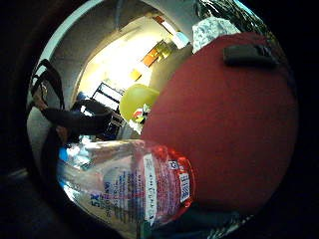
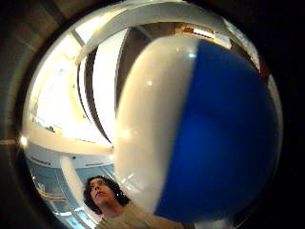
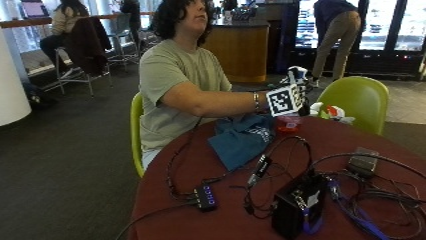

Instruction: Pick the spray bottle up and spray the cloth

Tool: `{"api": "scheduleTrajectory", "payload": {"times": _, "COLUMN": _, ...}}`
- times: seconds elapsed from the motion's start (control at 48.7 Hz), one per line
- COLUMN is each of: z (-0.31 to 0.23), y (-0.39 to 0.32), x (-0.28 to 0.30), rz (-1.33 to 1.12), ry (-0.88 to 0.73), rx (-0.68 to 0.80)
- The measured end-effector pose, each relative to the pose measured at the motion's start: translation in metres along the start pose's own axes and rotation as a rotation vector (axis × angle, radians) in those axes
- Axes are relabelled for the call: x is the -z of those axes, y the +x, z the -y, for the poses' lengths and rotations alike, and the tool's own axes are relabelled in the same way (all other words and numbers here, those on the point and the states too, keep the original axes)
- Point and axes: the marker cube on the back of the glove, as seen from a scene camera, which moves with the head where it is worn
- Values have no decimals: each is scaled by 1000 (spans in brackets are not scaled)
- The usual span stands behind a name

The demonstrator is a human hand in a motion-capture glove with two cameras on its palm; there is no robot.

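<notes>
A: Holding the spray bottle [image 1: 127, 186] up off the tabletop [image 3: 219, 200] is what I read here. My little-finger side camera shows its clear body with red liquid and a label close against the palm, and the thumb side is filled by the white and blue spray head [image 2: 200, 129].

B: And the hands?

A: Only 1 matters, the gloved right hand [image 3: 296, 92]. From the outside view it sits raised above the red tabletop, past the cloth. The bottle is so near both palm cameras that I judge the fingers are wrapped on it, though I cannot see them curl.

B: Where is the cloth?

A: The blue cloth [image 3: 241, 137] lies crumpled on the tabletop, in front of the person's chest and just beside the forearm, nearer the body than the bottle.

B: So how would you do this step well?

A: Turn the nozzle back toward the cloth before squeezing and keep the bottle upright. Aim down at the fabric, away from the black box [image 3: 296, 205] and cables [image 3: 266, 170] nearby.
</notes>
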Motion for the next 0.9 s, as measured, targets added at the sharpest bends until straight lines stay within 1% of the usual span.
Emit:
{"api": "scheduleTrajectory", "payload": {"times": 0.103, "z": 5, "y": 9, "x": -15, "rz": 23, "ry": -8, "rx": 0}}
{"api": "scheduleTrajectory", "payload": {"times": 0.267, "z": 13, "y": 17, "x": -32, "rz": 10, "ry": -31, "rx": 40}}
{"api": "scheduleTrajectory", "payload": {"times": 0.369, "z": 3, "y": 28, "x": -26, "rz": -47, "ry": -109, "rx": 65}}
{"api": "scheduleTrajectory", "payload": {"times": 0.451, "z": 14, "y": 22, "x": -30, "rz": -7, "ry": -15, "rx": 67}}
{"api": "scheduleTrajectory", "payload": {"times": 0.575, "z": 13, "y": 23, "x": -32, "rz": -12, "ry": -32, "rx": 26}}
{"api": "scheduleTrajectory", "payload": {"times": 0.636, "z": 6, "y": 28, "x": -28, "rz": -40, "ry": -91, "rx": -3}}
{"api": "scheduleTrajectory", "payload": {"times": 0.698, "z": -16, "y": 35, "x": -19, "rz": -108, "ry": -237, "rx": -35}}
{"api": "scheduleTrajectory", "payload": {"times": 0.821, "z": -29, "y": 34, "x": -15, "rz": -137, "ry": -272, "rx": -91}}
{"api": "scheduleTrajectory", "payload": {"times": 0.903, "z": -46, "y": 19, "x": -9, "rz": -98, "ry": -390, "rx": -134}}
